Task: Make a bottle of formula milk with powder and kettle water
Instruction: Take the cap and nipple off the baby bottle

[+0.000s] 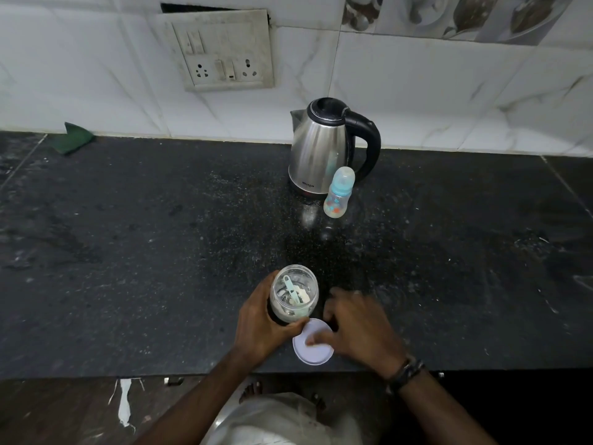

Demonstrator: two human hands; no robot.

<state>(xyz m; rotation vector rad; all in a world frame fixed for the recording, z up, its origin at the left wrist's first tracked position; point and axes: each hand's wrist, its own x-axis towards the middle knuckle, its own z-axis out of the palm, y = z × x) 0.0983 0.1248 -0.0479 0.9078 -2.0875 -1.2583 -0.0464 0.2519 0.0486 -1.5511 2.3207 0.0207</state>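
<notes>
White marbled wall tiles (417,91) back a speckled black counter (160,252).

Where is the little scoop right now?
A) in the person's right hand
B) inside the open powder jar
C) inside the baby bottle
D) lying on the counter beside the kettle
B: the pale green scoop lies in the powder inside the open jar, which the left hand grips, while the right hand rests on the white lid on the counter.
</notes>
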